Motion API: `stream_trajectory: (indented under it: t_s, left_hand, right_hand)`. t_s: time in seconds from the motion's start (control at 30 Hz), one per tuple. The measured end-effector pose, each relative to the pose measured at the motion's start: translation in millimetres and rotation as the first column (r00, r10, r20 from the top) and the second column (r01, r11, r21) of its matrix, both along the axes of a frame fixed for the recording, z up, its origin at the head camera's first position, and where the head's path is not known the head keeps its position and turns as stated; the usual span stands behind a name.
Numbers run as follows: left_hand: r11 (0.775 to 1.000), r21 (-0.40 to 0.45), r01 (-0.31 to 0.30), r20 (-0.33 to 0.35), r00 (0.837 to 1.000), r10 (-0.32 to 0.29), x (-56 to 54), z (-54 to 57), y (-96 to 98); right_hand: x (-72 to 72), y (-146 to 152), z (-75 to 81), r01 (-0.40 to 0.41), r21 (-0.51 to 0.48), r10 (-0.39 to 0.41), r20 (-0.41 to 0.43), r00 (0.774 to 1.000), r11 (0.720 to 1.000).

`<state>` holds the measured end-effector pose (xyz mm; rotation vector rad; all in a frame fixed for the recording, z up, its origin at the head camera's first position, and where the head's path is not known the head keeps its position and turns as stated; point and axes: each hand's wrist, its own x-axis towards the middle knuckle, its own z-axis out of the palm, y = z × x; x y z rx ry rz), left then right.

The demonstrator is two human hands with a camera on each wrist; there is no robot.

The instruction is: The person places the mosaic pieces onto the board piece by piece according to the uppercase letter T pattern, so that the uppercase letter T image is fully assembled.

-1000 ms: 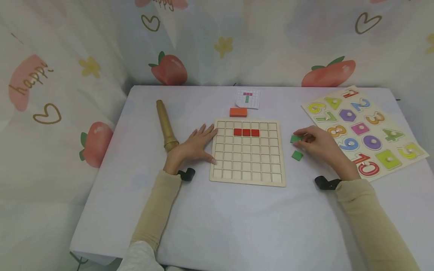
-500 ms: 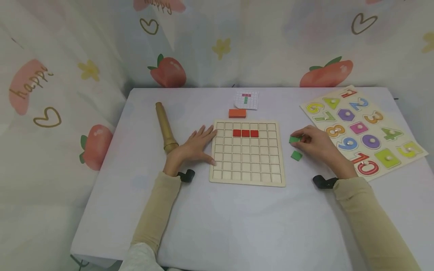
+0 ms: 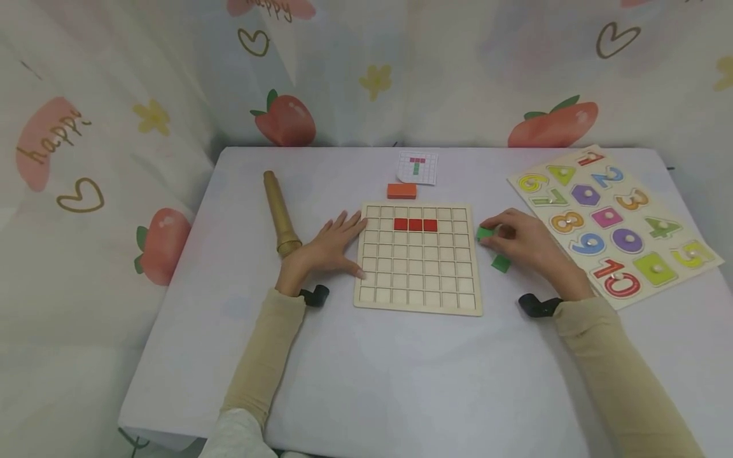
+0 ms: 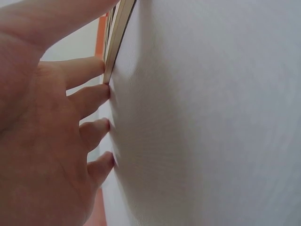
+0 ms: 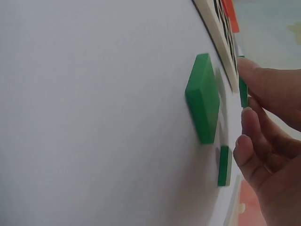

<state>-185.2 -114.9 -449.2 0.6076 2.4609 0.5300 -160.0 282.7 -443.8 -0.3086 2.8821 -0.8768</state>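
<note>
A pale wooden grid board (image 3: 415, 272) lies mid-table, three red square tiles (image 3: 415, 224) in a row in its second row of cells. My left hand (image 3: 325, 250), fingers spread, rests at the board's left edge; thumb and index touch it. To the right of the board, my right hand (image 3: 522, 244) pinches a green square tile (image 3: 484, 234) between thumb and fingers, close to the board's edge. Below that hand a second green tile (image 5: 203, 100) lies on the table. The right wrist view also shows a third green tile (image 5: 224, 165), which the hand hides from the head camera.
Behind the board are an orange block (image 3: 402, 191) and a pattern card (image 3: 417, 168) with a red and green T. A bamboo-like stick (image 3: 279, 213) lies left, near my left hand. A number and shape puzzle board (image 3: 615, 222) lies right, partly behind my right wrist.
My right hand has moved left toward the board, carrying the pinched green tile away from where it was. My left hand stays at the board's edge.
</note>
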Motion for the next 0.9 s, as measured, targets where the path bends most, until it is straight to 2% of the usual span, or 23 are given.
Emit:
stream_trajectory:
  t_s: [0.23,0.43,0.63,0.9]
  left_hand:
    - [1.000,0.002,-0.003,0.002,1.000,0.003,0.6,0.7,-0.6]
    - [1.000,0.010,-0.005,0.003,1.000,0.005,0.3,-0.5,-0.5]
    - [1.000,0.013,-0.004,-0.001,1.000,0.004,-0.8,-1.9,-0.3]
    - [1.000,0.022,-0.009,0.018,1.000,0.009,-0.2,-0.5,-0.2]
  right_hand:
    - [-3.7,-16.1,1.8,-0.040,-0.057,0.039,-0.025,0.999,0.998]
    - [-5.7,-32.6,3.6,-0.043,-0.078,0.042,-0.010,0.999,0.996]
    - [-8.8,-44.4,0.7,-0.081,-0.094,0.079,-0.033,0.996,0.992]
    - [-11.5,-58.0,-1.4,-0.115,-0.103,0.116,0.004,0.993,0.988]
